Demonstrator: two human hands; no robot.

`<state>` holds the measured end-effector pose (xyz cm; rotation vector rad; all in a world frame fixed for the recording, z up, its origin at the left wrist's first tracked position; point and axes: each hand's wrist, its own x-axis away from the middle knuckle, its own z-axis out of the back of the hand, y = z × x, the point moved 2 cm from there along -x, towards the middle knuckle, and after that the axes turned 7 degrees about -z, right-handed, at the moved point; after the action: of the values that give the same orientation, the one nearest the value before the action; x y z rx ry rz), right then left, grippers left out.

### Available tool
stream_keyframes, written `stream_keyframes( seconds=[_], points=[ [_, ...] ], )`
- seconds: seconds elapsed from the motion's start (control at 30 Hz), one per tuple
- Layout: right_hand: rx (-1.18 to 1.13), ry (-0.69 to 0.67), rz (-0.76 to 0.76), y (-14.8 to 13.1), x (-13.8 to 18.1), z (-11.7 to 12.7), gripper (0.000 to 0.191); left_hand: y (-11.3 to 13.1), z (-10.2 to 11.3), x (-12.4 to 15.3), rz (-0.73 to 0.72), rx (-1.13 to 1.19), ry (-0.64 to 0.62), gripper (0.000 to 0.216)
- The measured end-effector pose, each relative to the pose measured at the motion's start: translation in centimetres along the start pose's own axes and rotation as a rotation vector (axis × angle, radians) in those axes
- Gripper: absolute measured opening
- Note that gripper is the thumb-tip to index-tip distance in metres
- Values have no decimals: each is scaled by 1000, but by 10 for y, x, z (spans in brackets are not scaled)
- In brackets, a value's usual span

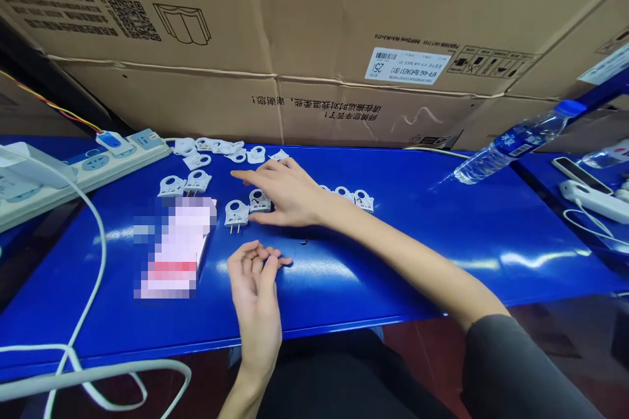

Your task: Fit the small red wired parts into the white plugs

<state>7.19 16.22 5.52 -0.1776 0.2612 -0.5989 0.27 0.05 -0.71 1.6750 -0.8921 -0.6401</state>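
My right hand (289, 193) reaches across the blue table with its fingers stretched out and thumb apart. It is over a row of white plug pieces, each with a round hole. Its thumb lies beside one plug piece (236, 213) with two metal pins, and another plug piece (259, 200) shows between thumb and forefinger. Nearer the table's front edge, my left hand (256, 281) is turned palm up, fingers curled and thumb against them. Whether a small part is between them I cannot make out. A tiny dark part (304, 242) lies on the table to its right.
More plug pieces (196, 160) lie along the back and right of my right hand (363, 200). A blurred-out phone-like slab (179, 242) lies at left, near a power strip (93, 167) and white cable (101, 262). A cardboard box (314, 39) stands behind; a water bottle (515, 144) lies right.
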Motion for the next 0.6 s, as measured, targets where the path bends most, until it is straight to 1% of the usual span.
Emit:
stream_keyframes(
  seconds=[0.17,0.33,0.47,0.6],
  points=[
    [-13,-15,35,-6,-6,-24,81,-2,0,0,3,8,-17,32],
    [-14,-70,68,-9,-24,-45,75,-2,0,0,7,14,-5,32],
    [-28,-66,106,-11,-27,-49,74,-2,0,0,4,27,-4,33],
    [-31,-24,136,-14,-22,-44,73,-3,1,0,-7,30,-7,33]
  ],
)
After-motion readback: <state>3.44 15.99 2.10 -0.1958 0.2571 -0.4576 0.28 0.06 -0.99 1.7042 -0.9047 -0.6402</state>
